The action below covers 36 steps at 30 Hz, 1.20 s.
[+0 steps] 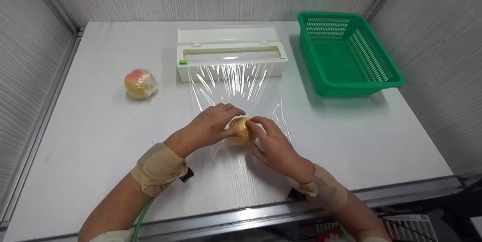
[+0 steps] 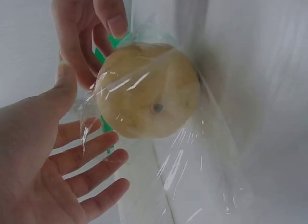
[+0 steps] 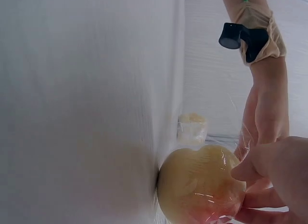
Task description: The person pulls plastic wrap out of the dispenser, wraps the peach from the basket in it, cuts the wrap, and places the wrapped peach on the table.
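Observation:
A yellow-and-red apple (image 1: 241,131) sits on the table between both hands, with clear plastic wrap (image 2: 175,171) over it. My left hand (image 1: 214,125) is on its left side. The left fingers are spread and fairly straight in the left wrist view, against the loose film. From the right, my right hand (image 1: 275,151) curves over the apple, and a finger touches its top. In the right wrist view the apple (image 3: 199,185) rests by the tabletop. The film runs back to a white wrap dispenser (image 1: 231,70), whose lid stands open.
To the left lies another apple (image 1: 141,84), covered in plastic wrap. A green basket (image 1: 320,78) stands at the back right. A green slide cutter (image 1: 183,62) is at the left end of the dispenser. The metal table edge (image 1: 244,213) runs along the front.

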Motion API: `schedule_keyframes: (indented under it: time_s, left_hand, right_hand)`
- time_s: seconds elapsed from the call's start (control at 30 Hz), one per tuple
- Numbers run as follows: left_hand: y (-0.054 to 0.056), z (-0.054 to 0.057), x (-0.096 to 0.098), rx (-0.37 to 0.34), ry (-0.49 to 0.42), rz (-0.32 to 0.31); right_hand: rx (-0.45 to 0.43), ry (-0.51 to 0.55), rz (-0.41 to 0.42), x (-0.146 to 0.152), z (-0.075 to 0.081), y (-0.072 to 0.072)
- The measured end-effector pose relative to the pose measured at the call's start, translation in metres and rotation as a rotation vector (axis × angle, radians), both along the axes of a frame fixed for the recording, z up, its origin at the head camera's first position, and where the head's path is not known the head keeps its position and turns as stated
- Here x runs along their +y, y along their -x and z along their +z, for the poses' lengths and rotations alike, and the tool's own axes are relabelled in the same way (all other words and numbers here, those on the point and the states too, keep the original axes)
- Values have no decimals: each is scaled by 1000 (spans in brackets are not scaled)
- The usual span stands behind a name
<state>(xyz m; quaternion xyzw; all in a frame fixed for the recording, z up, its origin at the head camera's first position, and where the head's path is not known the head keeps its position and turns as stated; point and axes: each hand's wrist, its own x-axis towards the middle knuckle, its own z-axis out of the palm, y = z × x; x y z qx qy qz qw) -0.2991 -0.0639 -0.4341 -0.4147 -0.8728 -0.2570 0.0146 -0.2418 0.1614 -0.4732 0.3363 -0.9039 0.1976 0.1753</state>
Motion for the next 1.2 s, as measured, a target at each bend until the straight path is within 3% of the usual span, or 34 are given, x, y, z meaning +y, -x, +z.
schedule_keyframes:
  time_s: [0.1,0.37,0.57,0.67,0.83,0.9,1.07,1.2]
  left_hand:
    - [-2,-2,-4,33,-55,-12]
    - [6,-8,-22,-314,-182,55]
    - [14,-9,-35,-371,-139,104]
    - [16,-8,-39,-278,-118,142]
    - [6,-6,-33,183,-41,258]
    - [-3,-6,-23,318,-29,237]
    - [-19,-10,3,454,-21,66]
    - [-23,-18,12,533,8,66]
  right_hand:
    - [-10,3,8,0,2,3]
    - [-34,-10,17,-3,4,7]
    - [-28,-6,16,-5,3,9]
    - [-26,0,16,-6,2,11]
    - [-19,-8,-5,-6,1,13]
    - [-17,-10,-5,-6,1,14]
    - [-23,5,7,-7,4,18]
    - [-62,3,10,-7,6,22]
